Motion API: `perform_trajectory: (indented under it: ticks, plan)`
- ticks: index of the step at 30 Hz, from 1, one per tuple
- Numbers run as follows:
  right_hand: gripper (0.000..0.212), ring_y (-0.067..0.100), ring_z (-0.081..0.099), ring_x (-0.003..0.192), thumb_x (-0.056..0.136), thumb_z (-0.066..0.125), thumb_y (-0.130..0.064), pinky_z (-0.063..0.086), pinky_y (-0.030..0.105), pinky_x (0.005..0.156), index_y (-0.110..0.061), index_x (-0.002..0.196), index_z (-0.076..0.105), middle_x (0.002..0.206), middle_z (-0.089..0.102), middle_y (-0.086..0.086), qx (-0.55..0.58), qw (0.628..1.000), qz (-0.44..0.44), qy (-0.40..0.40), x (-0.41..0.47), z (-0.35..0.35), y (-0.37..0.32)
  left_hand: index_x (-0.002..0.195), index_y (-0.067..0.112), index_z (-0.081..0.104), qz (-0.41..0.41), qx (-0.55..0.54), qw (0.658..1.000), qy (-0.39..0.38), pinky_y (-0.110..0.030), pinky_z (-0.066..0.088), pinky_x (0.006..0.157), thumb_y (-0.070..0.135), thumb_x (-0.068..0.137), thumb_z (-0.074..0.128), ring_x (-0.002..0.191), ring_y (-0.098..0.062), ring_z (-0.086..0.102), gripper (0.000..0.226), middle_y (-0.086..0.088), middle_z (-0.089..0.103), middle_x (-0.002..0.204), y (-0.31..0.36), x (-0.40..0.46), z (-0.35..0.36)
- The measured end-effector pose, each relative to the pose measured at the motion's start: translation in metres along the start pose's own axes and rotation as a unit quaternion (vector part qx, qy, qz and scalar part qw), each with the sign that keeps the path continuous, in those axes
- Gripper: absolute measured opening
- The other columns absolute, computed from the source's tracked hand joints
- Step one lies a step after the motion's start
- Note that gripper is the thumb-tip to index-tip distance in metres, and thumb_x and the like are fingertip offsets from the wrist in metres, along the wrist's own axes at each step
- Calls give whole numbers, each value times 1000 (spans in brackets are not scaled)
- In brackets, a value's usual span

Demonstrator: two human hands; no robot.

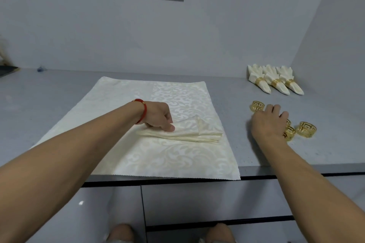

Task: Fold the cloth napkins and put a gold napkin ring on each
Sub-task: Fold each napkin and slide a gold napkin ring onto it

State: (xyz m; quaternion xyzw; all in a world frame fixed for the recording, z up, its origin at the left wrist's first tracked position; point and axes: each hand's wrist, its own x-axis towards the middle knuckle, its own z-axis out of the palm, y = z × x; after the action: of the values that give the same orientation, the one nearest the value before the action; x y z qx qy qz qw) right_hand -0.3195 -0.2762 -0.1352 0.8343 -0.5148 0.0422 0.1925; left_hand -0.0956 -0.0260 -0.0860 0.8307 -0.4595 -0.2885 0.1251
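The left hand (158,116) presses curled fingers onto the folded napkin (185,130), pinning its pleats so they cannot spring apart. The right hand (268,122) reaches, fingers loosely spread, over loose gold rings (306,129) on the surface (256,154); 3 finished napkins (276,81) lie beyond it.

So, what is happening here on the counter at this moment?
A person is preparing cloth napkins. The left hand presses a folded napkin down on a flat patterned cloth. The right hand reaches over the loose gold rings lying on the grey counter; whether it has one yet, I cannot tell. Three finished napkins, each with a ring, lie in the back right corner.
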Motion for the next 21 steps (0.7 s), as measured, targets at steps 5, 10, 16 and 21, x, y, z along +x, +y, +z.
perform_trajectory:
  ticks: [5,10,16,21]
  plan:
    - [20,36,46,120,99,60,-24,33,44,92,-20,112,74,131,58,16,234,964,-60,111,-12,-3,-21,70,9,66,-1,-314,949,-39,-22,50,61,10,95,69,64,-14,59,26,0,64,70,-19,-18,-1]
    - [13,21,71,84,90,74,-26,53,36,73,-16,82,74,86,75,0,691,722,-34,-29,-70,-54,-58,106,1,67,7,-630,776,24,-29,58,63,13,99,59,68,-19,67,16,-10,67,86,-38,-26,14]
    - [43,12,70,85,81,84,-14,58,29,74,-28,111,56,108,68,2,797,571,-59,-189,-144,-76,-109,124,9,64,68,-844,517,127,-35,57,81,11,100,58,84,-17,70,25,-5,72,86,-42,-24,32]
    - [44,8,71,86,78,88,-20,57,26,78,-27,107,57,102,70,-1,782,588,-97,-182,-164,-80,-131,116,10,61,90,-848,501,150,-46,46,107,4,96,58,128,-29,58,21,-13,67,120,-48,-36,41]
